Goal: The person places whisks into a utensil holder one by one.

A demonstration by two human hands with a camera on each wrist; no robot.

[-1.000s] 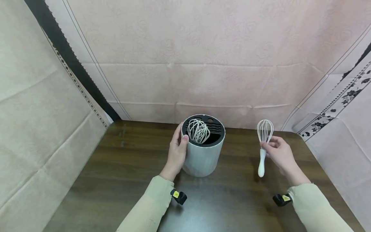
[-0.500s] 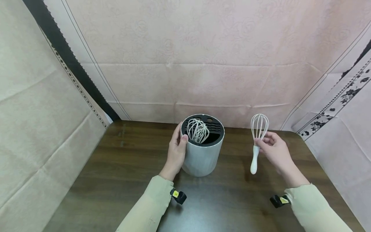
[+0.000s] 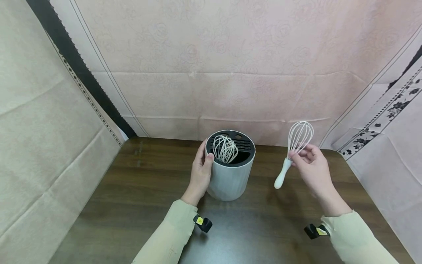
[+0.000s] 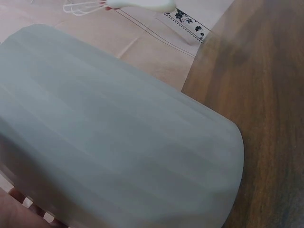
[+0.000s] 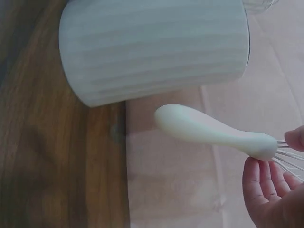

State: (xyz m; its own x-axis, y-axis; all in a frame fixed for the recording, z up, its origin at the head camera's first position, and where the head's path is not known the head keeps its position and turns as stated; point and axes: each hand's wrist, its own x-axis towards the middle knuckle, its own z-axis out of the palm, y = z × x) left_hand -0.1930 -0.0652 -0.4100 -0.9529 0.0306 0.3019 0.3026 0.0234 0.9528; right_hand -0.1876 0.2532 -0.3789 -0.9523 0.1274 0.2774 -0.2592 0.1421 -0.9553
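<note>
A grey-white ribbed utensil holder (image 3: pixel 229 183) with a black slotted top stands on the table. One white whisk (image 3: pixel 225 149) is inside it, its wire head above the opening and its handle hidden. My left hand (image 3: pixel 202 170) grips the holder's left side, thumb near the rim. To the right, my right hand (image 3: pixel 314 168) pinches a second whisk (image 3: pixel 282 173) where the wires meet the white handle. This whisk is raised over the table, wires up and handle slanting down to the left. In the right wrist view its handle (image 5: pixel 213 130) points toward the holder.
The brown wooden table (image 3: pixel 132 205) reaches back to a pink patterned cloth (image 3: pixel 214 95). Pale cloths hang at both sides, the right one (image 3: pixel 389 161) with a dark floral border. A black wrist camera (image 3: pixel 203 224) sits on the left sleeve.
My right hand has moved the whisk left and upward, and its handle has swung to the left. My left hand and the holder stay where they were.
</note>
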